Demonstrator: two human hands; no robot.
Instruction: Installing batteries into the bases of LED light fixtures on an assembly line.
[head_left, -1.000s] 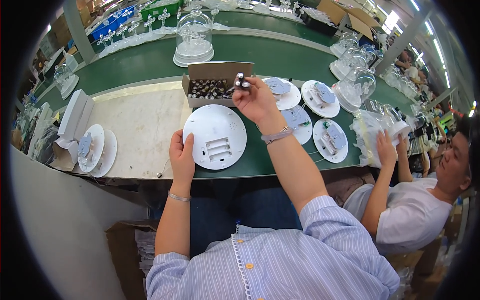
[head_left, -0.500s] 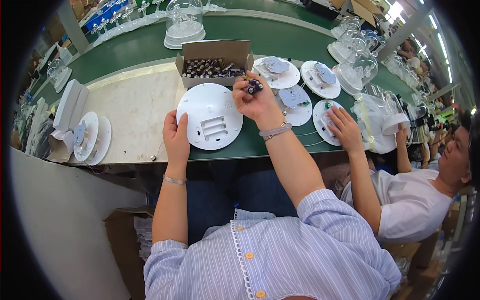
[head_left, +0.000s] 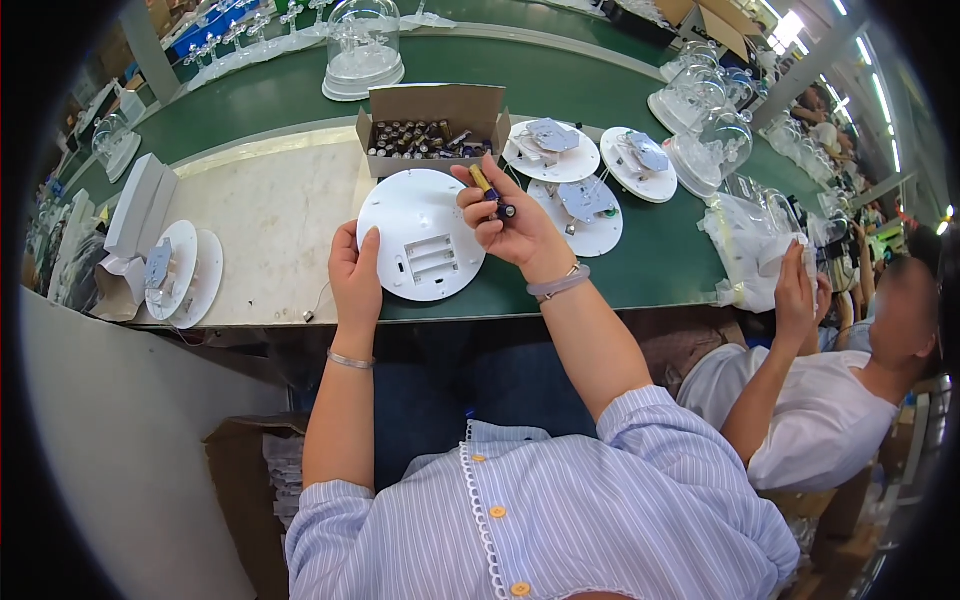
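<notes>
My left hand [head_left: 357, 272] grips the left edge of a round white plastic base [head_left: 400, 205], thumb on top. The base faces up and shows a rectangular battery compartment [head_left: 432, 260] with several slots; no battery is visible in it. Just over the base's right edge, my right hand [head_left: 515, 230] is closed around several small batteries [head_left: 490, 190]. One of them, with a gold end, sticks up between the thumb and fingers. Beyond the base stands an open cardboard box [head_left: 436, 103] with many more batteries in it.
White discs with grey-blue parts [head_left: 588, 198] and thin wires lie right of my hand; similar discs [head_left: 178, 275] lean at left beside white boxes [head_left: 140, 210]. Clear domes [head_left: 362, 55] stand farther back. A co-worker's hands [head_left: 797, 290] are at right, near plastic bags [head_left: 745, 240].
My right hand has shifted slightly, and one battery now points up between its fingers. The co-worker's hand has moved away to the right; the disc under it is gone from that spot.
</notes>
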